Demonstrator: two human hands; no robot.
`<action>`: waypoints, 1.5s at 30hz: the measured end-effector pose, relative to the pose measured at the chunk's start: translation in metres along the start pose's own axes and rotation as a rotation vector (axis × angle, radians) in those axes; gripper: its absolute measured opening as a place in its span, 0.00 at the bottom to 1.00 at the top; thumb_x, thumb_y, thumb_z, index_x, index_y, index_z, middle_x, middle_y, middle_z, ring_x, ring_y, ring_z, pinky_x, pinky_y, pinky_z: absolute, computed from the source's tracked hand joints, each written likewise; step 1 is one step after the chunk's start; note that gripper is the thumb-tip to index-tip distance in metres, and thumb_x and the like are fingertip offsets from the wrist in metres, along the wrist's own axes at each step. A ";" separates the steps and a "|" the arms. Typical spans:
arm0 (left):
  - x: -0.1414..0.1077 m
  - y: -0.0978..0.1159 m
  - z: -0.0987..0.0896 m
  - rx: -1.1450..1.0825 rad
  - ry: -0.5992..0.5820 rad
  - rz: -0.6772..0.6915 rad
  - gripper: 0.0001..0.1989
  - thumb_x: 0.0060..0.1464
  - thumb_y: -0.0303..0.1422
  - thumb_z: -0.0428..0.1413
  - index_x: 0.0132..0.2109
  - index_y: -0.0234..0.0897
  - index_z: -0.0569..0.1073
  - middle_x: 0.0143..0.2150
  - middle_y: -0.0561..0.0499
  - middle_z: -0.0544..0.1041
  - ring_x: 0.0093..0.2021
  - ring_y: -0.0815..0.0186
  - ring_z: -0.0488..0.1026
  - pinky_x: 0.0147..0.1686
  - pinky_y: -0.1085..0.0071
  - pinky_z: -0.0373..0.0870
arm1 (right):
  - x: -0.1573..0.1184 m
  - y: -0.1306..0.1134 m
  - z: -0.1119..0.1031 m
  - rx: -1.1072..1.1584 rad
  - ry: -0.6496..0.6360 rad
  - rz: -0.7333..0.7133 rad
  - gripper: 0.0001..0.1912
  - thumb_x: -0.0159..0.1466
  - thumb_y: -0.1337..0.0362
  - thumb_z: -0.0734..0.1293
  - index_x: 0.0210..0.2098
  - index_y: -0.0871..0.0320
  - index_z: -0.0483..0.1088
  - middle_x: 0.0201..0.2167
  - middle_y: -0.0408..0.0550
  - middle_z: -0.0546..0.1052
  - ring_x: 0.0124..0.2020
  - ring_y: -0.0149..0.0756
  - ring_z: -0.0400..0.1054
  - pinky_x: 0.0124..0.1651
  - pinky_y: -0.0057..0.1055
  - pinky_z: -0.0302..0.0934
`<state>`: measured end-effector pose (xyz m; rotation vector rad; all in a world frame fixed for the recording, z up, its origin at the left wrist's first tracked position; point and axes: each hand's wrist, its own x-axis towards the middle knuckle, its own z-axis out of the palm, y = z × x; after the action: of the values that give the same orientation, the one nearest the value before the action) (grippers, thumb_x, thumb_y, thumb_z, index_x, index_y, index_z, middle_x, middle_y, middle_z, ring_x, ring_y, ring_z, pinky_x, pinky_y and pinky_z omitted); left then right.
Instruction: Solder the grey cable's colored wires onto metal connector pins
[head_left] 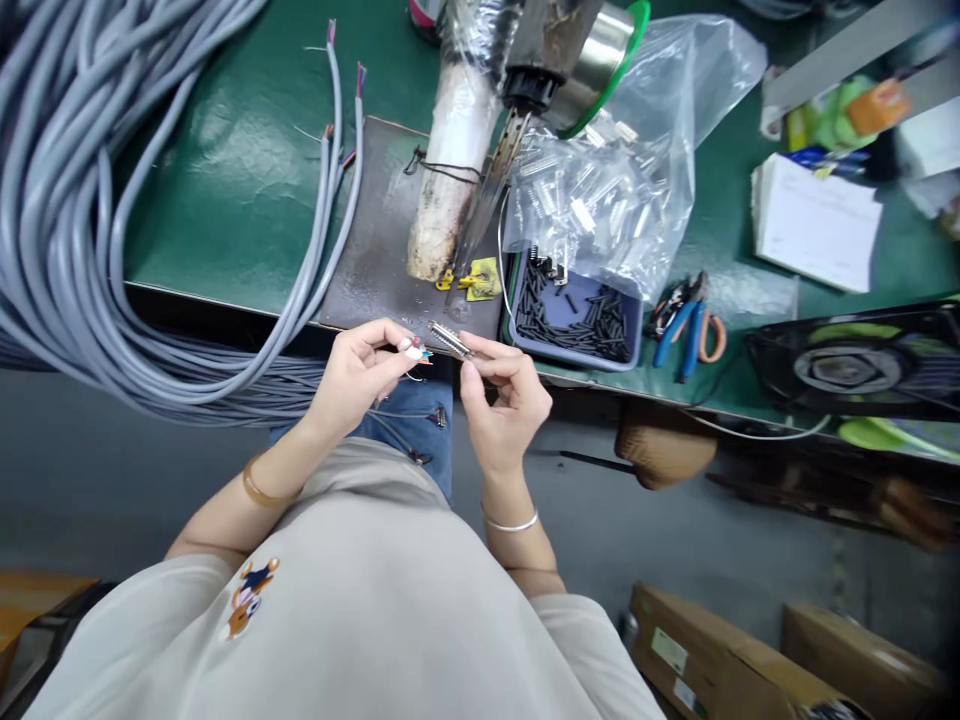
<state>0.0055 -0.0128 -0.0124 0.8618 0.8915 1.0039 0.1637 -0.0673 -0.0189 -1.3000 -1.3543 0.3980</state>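
Note:
My left hand [365,368] pinches the stripped end of a grey cable, its thin coloured wires [422,355] poking out past the fingertips. Close to these wires, my right hand [504,392] holds a metal multi-pin connector [450,340] between thumb and fingers, tilted with its far end toward the left. The wires and the connector look very near each other; whether they touch I cannot tell. Beyond both hands lies a dark work plate [382,230], over which a mounted soldering iron [499,165] points down beside a white, stained tube [450,170].
Coiled grey cables [56,210] fill the left side and hang over the edge. A purple tray [634,345] holds small black tubes, with a plastic bag [660,170] of clear parts above it. Pliers [691,325], a paper stack [817,225] and a black fan [855,368] lie rightward.

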 end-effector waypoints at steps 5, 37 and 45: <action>0.009 0.001 0.007 0.014 -0.027 -0.023 0.12 0.46 0.33 0.69 0.27 0.31 0.73 0.30 0.51 0.76 0.15 0.82 0.59 0.12 0.82 0.52 | 0.007 0.002 0.004 0.013 -0.005 0.002 0.06 0.66 0.70 0.68 0.33 0.56 0.68 0.46 0.49 0.83 0.46 0.36 0.80 0.46 0.34 0.76; 0.027 0.017 0.026 0.004 0.024 -0.020 0.07 0.41 0.28 0.62 0.24 0.32 0.70 0.30 0.52 0.77 0.12 0.83 0.56 0.10 0.80 0.47 | 0.024 0.014 0.004 -0.061 0.015 -0.184 0.08 0.64 0.75 0.69 0.34 0.56 0.69 0.45 0.48 0.83 0.45 0.35 0.80 0.46 0.33 0.76; 0.028 0.019 0.027 0.005 0.021 0.002 0.08 0.42 0.27 0.62 0.25 0.32 0.70 0.31 0.52 0.78 0.12 0.83 0.56 0.10 0.80 0.47 | 0.032 0.011 0.005 -0.146 0.041 -0.267 0.08 0.63 0.74 0.71 0.34 0.55 0.71 0.43 0.46 0.83 0.42 0.36 0.80 0.42 0.34 0.77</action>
<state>0.0315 0.0141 0.0088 0.8577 0.9113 1.0146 0.1733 -0.0350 -0.0141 -1.2175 -1.5204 0.0900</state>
